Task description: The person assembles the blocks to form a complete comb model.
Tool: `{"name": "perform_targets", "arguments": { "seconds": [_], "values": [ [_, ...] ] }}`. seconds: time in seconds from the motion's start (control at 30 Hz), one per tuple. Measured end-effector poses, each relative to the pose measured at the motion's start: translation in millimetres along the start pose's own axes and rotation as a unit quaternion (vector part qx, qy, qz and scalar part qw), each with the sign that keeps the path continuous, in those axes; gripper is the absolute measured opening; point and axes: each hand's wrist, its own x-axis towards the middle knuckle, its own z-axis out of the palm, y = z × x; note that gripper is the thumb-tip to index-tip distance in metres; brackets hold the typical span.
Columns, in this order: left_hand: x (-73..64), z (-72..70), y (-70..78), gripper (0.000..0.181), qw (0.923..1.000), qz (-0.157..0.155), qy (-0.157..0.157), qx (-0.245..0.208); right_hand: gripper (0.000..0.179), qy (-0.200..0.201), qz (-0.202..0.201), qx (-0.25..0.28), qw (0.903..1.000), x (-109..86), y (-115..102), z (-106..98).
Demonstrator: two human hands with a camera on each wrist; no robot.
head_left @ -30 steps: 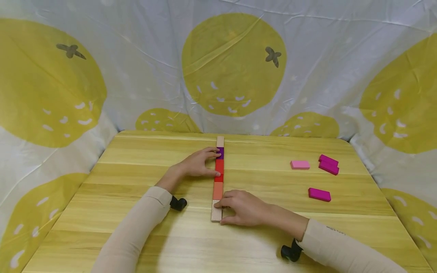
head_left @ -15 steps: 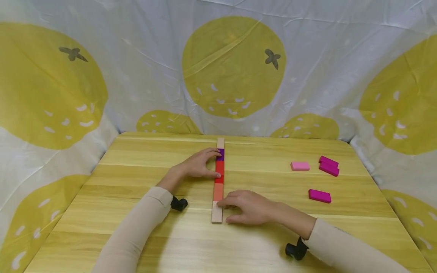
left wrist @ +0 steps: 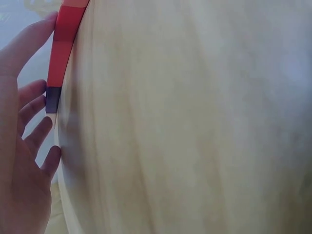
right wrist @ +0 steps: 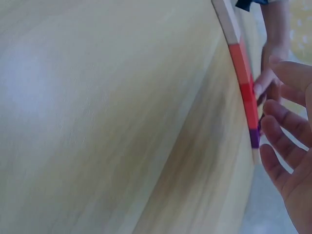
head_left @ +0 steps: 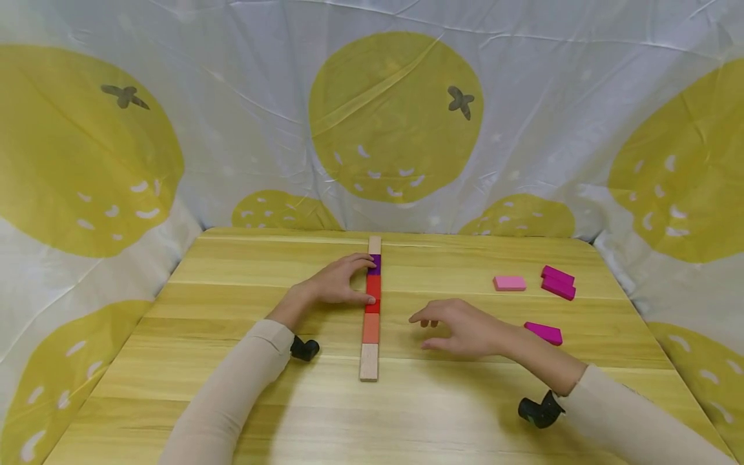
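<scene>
Left grip (head_left: 337, 279), loosely spread, touches the row of blocks (head_left: 371, 328) mid-desk (head_left: 407, 420); right grip (head_left: 465, 329), fingers apart, holds nothing. Lining up blocks seems the step; next may need reaching right for 1 pink block (head_left: 509, 283).

Between 1.0 s ago and 0.5 s ago the right hand (head_left: 459, 328) drew its thumb (head_left: 437, 345) off from beside the row of blocks (head_left: 375, 309), with its fingers at the pale block (head_left: 369, 363) on the row's near end. Now the whole hand is well apart to the right of the row, about level with its orange block (head_left: 371, 328). Farther right of the row, the sleeve (head_left: 633, 413) and black wrist device (head_left: 540, 409) have shifted outward, and the forearm (head_left: 537, 360) now overlaps part of the nearest magenta block (head_left: 546, 331) in the head view.
</scene>
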Motion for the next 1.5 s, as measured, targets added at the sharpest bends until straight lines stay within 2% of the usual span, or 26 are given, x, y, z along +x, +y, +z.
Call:
{"name": "perform_targets", "arguments": {
  "seconds": [0.3,0.5,0.77,0.9,1.2,1.37,1.5],
  "values": [
    [-0.7,-0.3,1.0,0.084,1.0000,0.005,0.000,-0.003,0.040,0.053,0.042,0.003,0.9977,-30.8,27.3,-16.7],
    [-1.5,-1.1,2.2,0.083,1.0000,0.008,0.000,-0.002,0.038,0.092,0.068,-0.015,0.9933,-56.5,48.3,-24.2],
    [-1.0,-1.9,3.1,0.084,1.0000,0.005,-0.002,0.002,0.039,0.090,0.116,-0.032,0.9887,-89.6,66.4,-32.8],
    [-1.0,-1.7,2.7,0.084,1.0000,0.006,-0.002,0.001,0.040,0.092,0.136,-0.024,0.9860,-103.9,75.5,-35.3],
    [-2.0,1.0,0.0,0.085,1.0000,0.000,-0.004,0.000,0.040,0.122,0.155,-0.023,0.9801,-135.8,92.9,-38.9],
    [-0.3,1.9,-0.5,0.085,1.0000,0.006,-0.003,0.001,0.045,0.102,0.187,0.030,0.9766,-158.5,103.5,-42.7],
    [-0.3,1.7,-1.1,0.085,1.0000,0.002,-0.001,0.001,0.047,0.054,0.191,0.152,0.9682,-173.7,114.2,-46.7]
  ]
}}
